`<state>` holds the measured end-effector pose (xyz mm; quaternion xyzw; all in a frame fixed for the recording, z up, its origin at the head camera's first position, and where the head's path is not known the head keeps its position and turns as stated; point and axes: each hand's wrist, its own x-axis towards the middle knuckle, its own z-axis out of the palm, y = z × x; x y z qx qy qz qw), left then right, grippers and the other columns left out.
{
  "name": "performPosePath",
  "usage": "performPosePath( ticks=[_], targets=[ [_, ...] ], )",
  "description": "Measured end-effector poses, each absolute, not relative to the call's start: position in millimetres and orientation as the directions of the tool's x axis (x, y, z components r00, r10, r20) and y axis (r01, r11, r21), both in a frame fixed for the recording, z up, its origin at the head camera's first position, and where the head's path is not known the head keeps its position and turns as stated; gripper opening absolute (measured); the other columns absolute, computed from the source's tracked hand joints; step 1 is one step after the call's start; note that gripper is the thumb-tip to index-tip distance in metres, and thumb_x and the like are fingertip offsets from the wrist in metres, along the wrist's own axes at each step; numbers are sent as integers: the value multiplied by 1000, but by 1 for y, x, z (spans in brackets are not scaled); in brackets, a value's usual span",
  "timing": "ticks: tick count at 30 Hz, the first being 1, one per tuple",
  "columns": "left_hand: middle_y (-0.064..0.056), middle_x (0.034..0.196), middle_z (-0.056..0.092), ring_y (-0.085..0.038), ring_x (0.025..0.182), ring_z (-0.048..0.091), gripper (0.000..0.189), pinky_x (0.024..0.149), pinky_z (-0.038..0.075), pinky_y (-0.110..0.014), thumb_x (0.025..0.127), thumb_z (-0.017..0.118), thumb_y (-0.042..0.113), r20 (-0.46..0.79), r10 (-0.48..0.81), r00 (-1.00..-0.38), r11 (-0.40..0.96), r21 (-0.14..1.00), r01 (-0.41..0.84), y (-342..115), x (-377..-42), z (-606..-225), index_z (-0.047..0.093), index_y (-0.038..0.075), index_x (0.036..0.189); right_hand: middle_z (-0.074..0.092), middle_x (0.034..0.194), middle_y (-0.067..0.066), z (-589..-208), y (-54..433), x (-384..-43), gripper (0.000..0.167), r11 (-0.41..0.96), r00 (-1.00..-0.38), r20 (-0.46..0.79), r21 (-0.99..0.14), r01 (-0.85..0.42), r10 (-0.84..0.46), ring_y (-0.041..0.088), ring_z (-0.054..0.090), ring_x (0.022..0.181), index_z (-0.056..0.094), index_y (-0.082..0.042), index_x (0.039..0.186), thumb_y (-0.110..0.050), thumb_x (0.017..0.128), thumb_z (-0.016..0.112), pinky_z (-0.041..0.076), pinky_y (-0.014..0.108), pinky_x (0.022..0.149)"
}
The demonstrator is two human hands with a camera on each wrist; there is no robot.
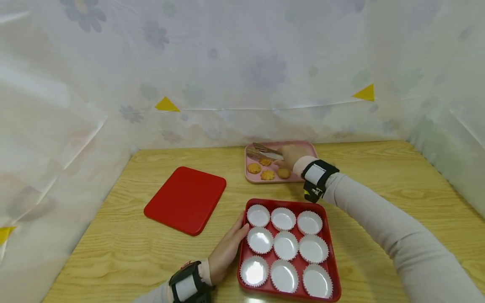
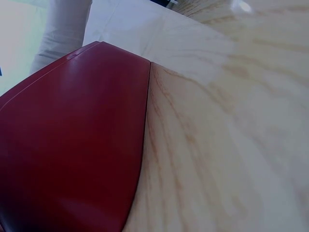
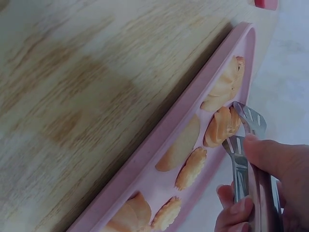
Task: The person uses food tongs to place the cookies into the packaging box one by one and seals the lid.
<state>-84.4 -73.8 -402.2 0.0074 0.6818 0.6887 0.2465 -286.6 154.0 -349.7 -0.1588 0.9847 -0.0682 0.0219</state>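
The right hand (image 1: 291,155) grips tongs (image 1: 266,150) over the far pink tray (image 1: 278,181) of cookies (image 1: 267,175). The left hand (image 1: 225,253) touches the near red box (image 1: 335,269) of white cups (image 1: 286,245).

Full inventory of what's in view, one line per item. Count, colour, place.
Box: one, red, near side of table
Paper cups: nine, white, inside the box
Flat panel: one, red, on the table, left of the box
Tray: one, pink, far side of table
Cookies: at least six, golden brown, on the tray
Tongs: one pair, silver, over the tray
Table: one, light wood, under everything
Sheeting: white, faded flowers, around the table
Triangles: three, yellow, on the sheeting
Wrist straps: two, black, one per wrist
Sleeves: two, pale grey, on the arms
Left hand: one, bare, against the box's left side
Right hand: one, bare, holding the tongs
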Motion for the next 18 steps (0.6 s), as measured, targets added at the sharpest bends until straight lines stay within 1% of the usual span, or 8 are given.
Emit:
performPosePath(
  ticks=[4, 6, 8, 9, 11, 12, 13, 18],
  targets=[
    [-11, 163, 7, -32, 149, 0, 64, 117, 0, -60, 103, 42, 37, -331, 346, -878, 56, 941, -333, -73, -85, -402, 15, 15, 157, 65, 79, 7, -349, 157, -286, 32, 940, -949, -11, -141, -312, -316, 19, 56, 67, 69, -5, 108, -30, 89, 71, 50, 33, 66],
    [-11, 163, 7, -32, 149, 1, 64, 117, 1, -60, 103, 42, 37, -330, 346, -878, 57, 942, -331, -73, -85, -402, 15, 14, 157, 66, 82, 9, -347, 159, -286, 36, 938, -947, -8, -143, -317, -321, 20, 58, 69, 68, -6, 115, -31, 90, 70, 51, 35, 67],
    [-11, 163, 8, -32, 149, 1, 65, 117, 1, -60, 103, 42, 37, -330, 349, -877, 57, 942, -332, -73, -85, -403, 15, 14, 156, 69, 92, 13, -344, 161, -286, 41, 935, -946, -5, -149, -321, -325, 24, 63, 77, 64, -7, 124, -31, 90, 69, 53, 39, 74],
    [-11, 163, 8, -32, 149, 1, 65, 117, 1, -60, 103, 42, 38, -330, 351, -876, 55, 941, -333, -73, -85, -403, 15, 14, 157, 70, 101, 15, -341, 162, -285, 45, 934, -945, -2, -155, -323, -327, 26, 66, 86, 62, -9, 129, -31, 91, 69, 54, 42, 81],
    [-11, 163, 8, -33, 149, 1, 65, 117, 1, -60, 103, 42, 38, -331, 351, -876, 53, 941, -335, -74, -86, -403, 15, 14, 157, 66, 118, 18, -336, 164, -285, 51, 927, -945, -5, -196, -320, -327, 32, 65, 102, 56, -10, 137, -29, 91, 68, 51, 48, 92],
    [-11, 163, 8, -32, 149, 1, 65, 117, 1, -60, 103, 42, 38, -331, 351, -876, 52, 941, -335, -74, -86, -403, 15, 15, 157, 63, 125, 19, -334, 165, -284, 53, 924, -945, -4, -211, -320, -328, 34, 63, 108, 54, -10, 139, -29, 92, 68, 49, 51, 96],
    [-11, 163, 8, -32, 149, 1, 65, 117, 1, -59, 103, 42, 38, -330, 352, -876, 51, 941, -334, -74, -86, -403, 15, 15, 157, 62, 127, 20, -331, 166, -283, 53, 920, -944, -4, -225, -320, -330, 36, 61, 111, 53, -10, 140, -28, 92, 67, 47, 52, 98],
    [-11, 163, 8, -33, 149, 1, 65, 117, 1, -60, 103, 41, 38, -317, 349, -882, 56, 946, -318, -74, -88, -403, 14, 14, 157, 64, 121, 19, -321, 173, -277, 51, 894, -933, 23, -279, -352, -360, 36, 62, 106, 56, -8, 137, -29, 92, 68, 48, 52, 97]
  ],
)
